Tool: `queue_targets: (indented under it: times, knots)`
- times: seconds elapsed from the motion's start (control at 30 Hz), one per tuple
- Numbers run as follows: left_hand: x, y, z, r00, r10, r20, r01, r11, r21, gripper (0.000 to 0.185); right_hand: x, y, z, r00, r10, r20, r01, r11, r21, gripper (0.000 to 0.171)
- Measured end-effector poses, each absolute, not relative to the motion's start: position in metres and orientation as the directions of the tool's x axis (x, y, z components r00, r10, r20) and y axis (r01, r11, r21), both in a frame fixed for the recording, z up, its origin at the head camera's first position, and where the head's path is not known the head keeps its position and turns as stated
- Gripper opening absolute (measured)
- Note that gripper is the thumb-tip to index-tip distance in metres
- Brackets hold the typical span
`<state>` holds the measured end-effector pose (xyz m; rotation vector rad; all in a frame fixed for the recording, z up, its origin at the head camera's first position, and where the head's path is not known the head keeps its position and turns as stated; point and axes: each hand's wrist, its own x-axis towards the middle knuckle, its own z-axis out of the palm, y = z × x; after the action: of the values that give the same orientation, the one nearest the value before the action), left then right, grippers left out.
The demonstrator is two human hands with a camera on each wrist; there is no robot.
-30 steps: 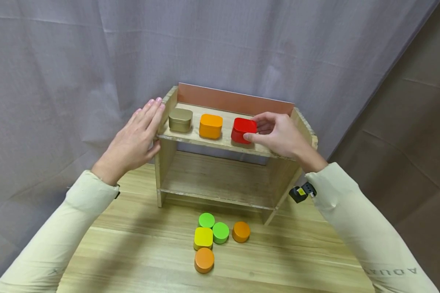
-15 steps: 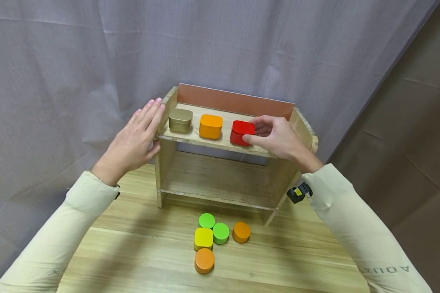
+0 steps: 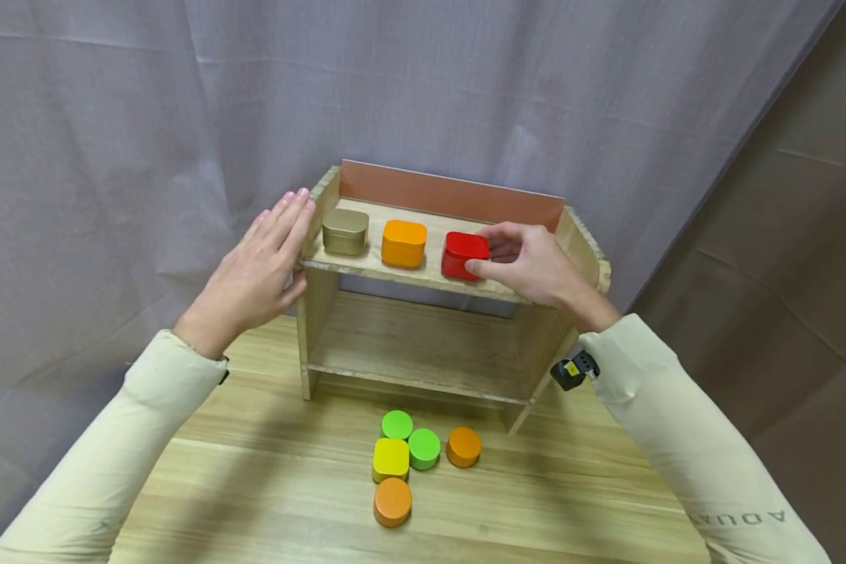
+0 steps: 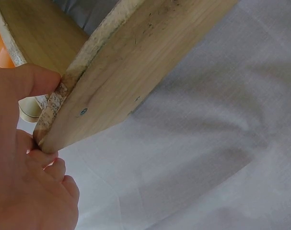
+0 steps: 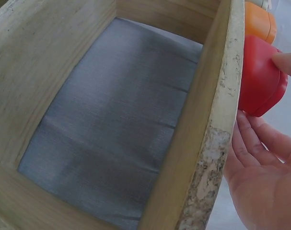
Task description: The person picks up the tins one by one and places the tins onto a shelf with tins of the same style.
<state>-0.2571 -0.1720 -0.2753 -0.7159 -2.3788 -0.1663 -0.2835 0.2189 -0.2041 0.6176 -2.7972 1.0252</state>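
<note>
A small red tin (image 3: 465, 255) with a rounded-square lid sits on the upper board of a wooden shelf (image 3: 423, 352), near its front edge. My right hand (image 3: 529, 262) holds it from the right, thumb on the front and fingers behind. The right wrist view shows the thumb against the tin (image 5: 261, 76). Left of it stand an orange tin (image 3: 404, 243) and a gold tin (image 3: 345, 232), spaced apart. My left hand (image 3: 250, 270) grips the shelf's left side panel; in the left wrist view thumb and fingers straddle the panel's edge (image 4: 73, 72).
In front of the shelf on the wood-grain table (image 3: 254, 470) are two green round tins (image 3: 424, 449), a yellow square tin (image 3: 391, 459) and two orange round tins (image 3: 464, 446). A reddish-brown strip (image 3: 451, 190) backs the upper board. Grey curtain (image 3: 423, 78) hangs behind.
The red tin and my right hand have shifted slightly left and toward the shelf's front edge, then stayed nearly still. My left hand keeps its place on the side panel.
</note>
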Motion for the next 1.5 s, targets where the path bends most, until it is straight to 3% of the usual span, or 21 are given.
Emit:
queue_targets:
  times: [0.43,0.8,1.1,1.5]
  knots:
    - [-0.260,-0.172,-0.276,-0.648,0.458,0.609,0.535,0.843,-0.064,0.097,-0.279,0.223,-0.200,-0.904,-0.341,0.257,-0.426,0.676,-0.602,0.061]
    - [-0.260,-0.171,-0.276,-0.644,0.455,0.615,0.536,0.842,-0.061,0.096,-0.246,0.237,-0.183,-0.888,-0.320,0.331,-0.457,0.700,-0.549,0.057]
    - [-0.261,-0.170,-0.275,-0.656,0.453,0.603,0.530,0.846,-0.059,0.096,-0.222,0.247,-0.193,-0.842,-0.381,0.382,-0.534,0.686,-0.494,0.057]
    - [-0.265,-0.169,-0.278,-0.658,0.455,0.600,0.532,0.845,-0.058,0.096,-0.204,0.246,-0.238,-0.737,-0.547,0.397,-0.675,0.633,-0.380,0.058]
